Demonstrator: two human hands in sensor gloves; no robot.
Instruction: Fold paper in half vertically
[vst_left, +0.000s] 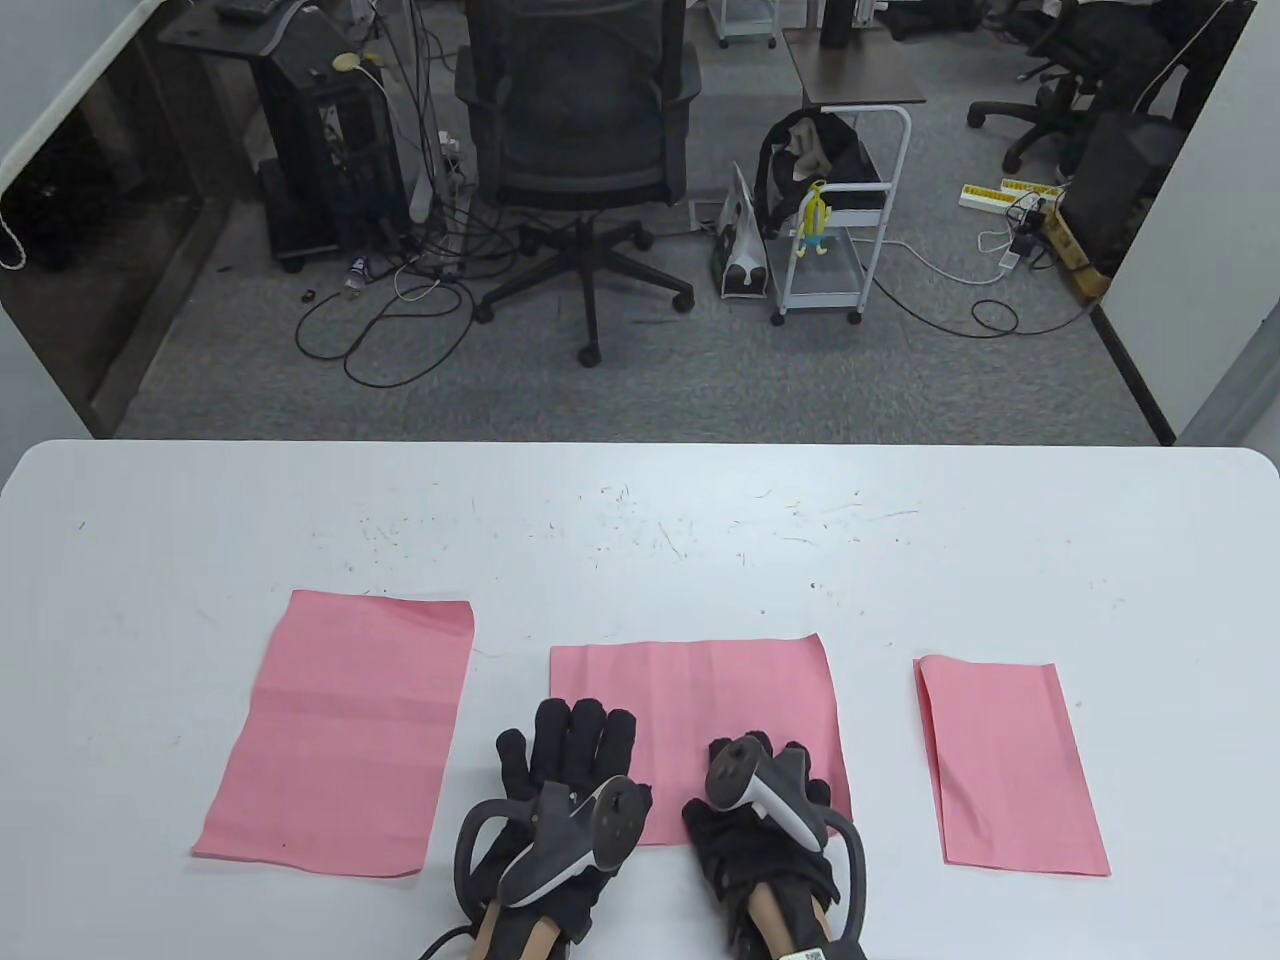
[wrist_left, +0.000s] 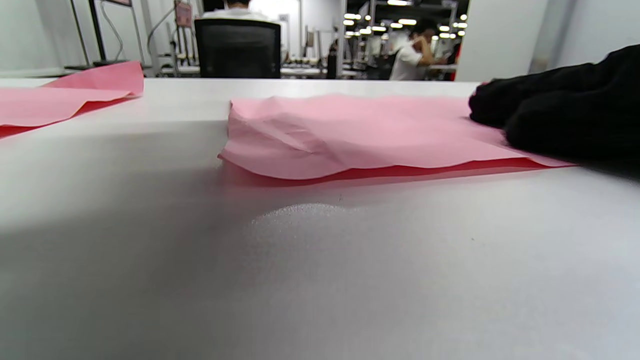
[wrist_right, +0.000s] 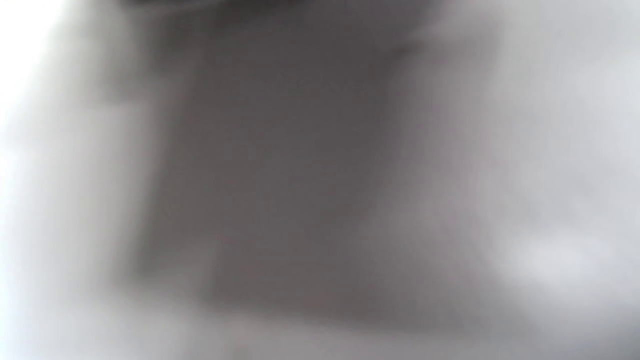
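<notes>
A folded pink paper (vst_left: 700, 700) lies at the table's middle, near the front edge. My left hand (vst_left: 572, 745) lies flat with fingers spread on its left part. My right hand (vst_left: 768, 785) rests on its lower right part, its fingers partly hidden by the tracker. Neither hand grips anything. In the left wrist view the same paper (wrist_left: 350, 135) lies a little puffed, with a creased near-left corner, and a black gloved hand (wrist_left: 565, 117) rests on its near edge at the right. The right wrist view is a grey blur.
An unfolded pink sheet (vst_left: 335, 735) lies to the left; it also shows in the left wrist view (wrist_left: 75, 95). A folded pink sheet (vst_left: 1010, 765) lies to the right. The white table (vst_left: 640, 520) has its far edge beyond them, with an office chair (vst_left: 580, 130) behind.
</notes>
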